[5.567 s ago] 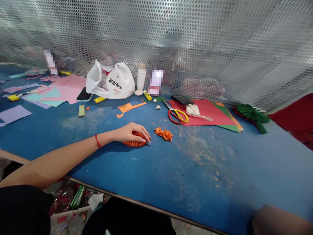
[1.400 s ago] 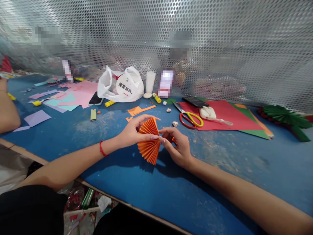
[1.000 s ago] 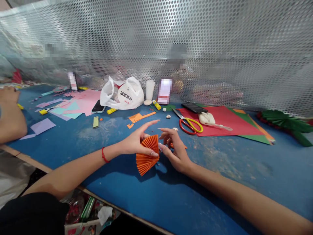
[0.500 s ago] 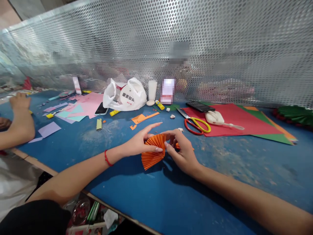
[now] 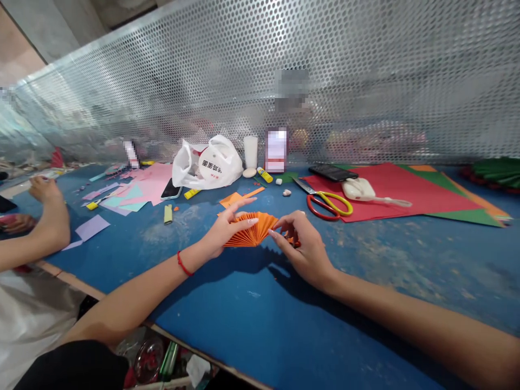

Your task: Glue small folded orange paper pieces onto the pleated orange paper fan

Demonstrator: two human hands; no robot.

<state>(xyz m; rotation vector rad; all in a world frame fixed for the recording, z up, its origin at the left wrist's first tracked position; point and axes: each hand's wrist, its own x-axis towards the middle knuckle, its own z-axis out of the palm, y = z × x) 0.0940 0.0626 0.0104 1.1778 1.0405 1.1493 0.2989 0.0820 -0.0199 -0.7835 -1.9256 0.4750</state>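
Observation:
An orange pleated paper fan [image 5: 257, 232] is spread in a half circle just over the blue table [image 5: 227, 314]. My left hand [image 5: 227, 228] grips its left side, thumb in front and fingers behind. At the fan's right edge, my right hand [image 5: 303, 244] pinches the paper between thumb and forefinger. A few small orange pieces show partly behind my right fingers; their shape is hard to make out. Orange paper scraps [image 5: 232, 200] lie behind my left hand. Scissors [image 5: 328, 206] with red and yellow handles rest beyond my right hand.
Red paper sheets [image 5: 390, 189] lie at the right under a black phone [image 5: 333, 172] and a white case [image 5: 359, 188]. A white plastic bag [image 5: 207, 165] and a white cup [image 5: 251, 153] stand before the perforated metal panel. At the left is another person's arm [image 5: 49, 227].
The fan has turned and opened wider, from hanging down at the left to a half circle between my hands. My left hand has shifted left and now lies over the fan's left part.

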